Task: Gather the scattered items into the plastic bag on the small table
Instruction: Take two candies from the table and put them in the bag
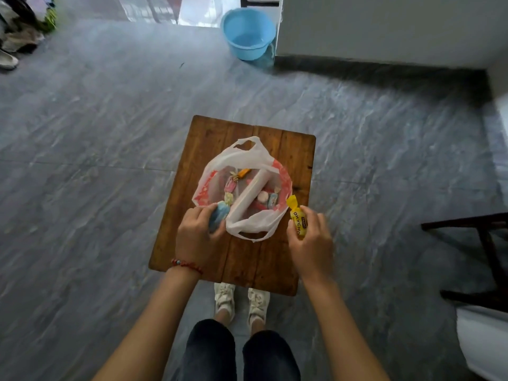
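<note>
A white and red plastic bag [248,158] lies open on the small wooden table [211,141], with several wrapped sweets inside and a handle strip across its mouth. My left hand [196,237] grips a blue wrapped item [219,215] at the bag's near left rim. My right hand [312,243] holds a yellow wrapped candy [297,218] just right of the bag, above the table's right part.
A blue plastic bucket [248,33] stands on the grey floor far behind the table, beside a white wall. A dark chair frame [483,257] is at the right. Shoes and clothes lie at the far left. My feet stand at the table's near edge.
</note>
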### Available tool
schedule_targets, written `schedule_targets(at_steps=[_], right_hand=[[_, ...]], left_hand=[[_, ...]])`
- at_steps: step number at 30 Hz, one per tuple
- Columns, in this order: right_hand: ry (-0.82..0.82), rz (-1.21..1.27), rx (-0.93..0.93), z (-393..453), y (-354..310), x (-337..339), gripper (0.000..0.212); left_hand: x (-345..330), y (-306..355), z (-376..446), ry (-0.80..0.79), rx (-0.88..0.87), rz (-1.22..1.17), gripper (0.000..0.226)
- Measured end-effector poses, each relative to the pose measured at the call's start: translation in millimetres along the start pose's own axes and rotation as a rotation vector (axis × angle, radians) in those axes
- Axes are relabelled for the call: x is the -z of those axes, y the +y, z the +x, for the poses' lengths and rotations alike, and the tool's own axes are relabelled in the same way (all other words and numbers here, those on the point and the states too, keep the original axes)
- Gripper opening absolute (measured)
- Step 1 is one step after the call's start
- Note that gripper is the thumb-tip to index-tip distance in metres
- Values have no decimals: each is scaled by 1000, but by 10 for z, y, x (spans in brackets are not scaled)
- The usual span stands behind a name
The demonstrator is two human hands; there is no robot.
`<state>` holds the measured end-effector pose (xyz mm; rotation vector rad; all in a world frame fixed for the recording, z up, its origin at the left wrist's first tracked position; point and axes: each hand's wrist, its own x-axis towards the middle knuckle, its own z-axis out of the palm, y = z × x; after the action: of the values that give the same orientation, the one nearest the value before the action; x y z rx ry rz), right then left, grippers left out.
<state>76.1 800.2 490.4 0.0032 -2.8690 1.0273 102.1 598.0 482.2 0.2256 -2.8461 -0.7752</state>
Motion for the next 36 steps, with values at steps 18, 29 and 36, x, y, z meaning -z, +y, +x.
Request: schedule_targets(at_steps=[18,29,36], right_hand=[[-72,-13,-64,633,628,-1336,36],[-87,-20,-42,735,667,-1609,34],[-132,-14,-47,851,635,-1913,34]], left_hand=[[-1625,-917,894,-184,67,-79,36],[-1824,-1032,921,-224,90,-61,37],[-1521,-993,836,-211,-4,7,50]])
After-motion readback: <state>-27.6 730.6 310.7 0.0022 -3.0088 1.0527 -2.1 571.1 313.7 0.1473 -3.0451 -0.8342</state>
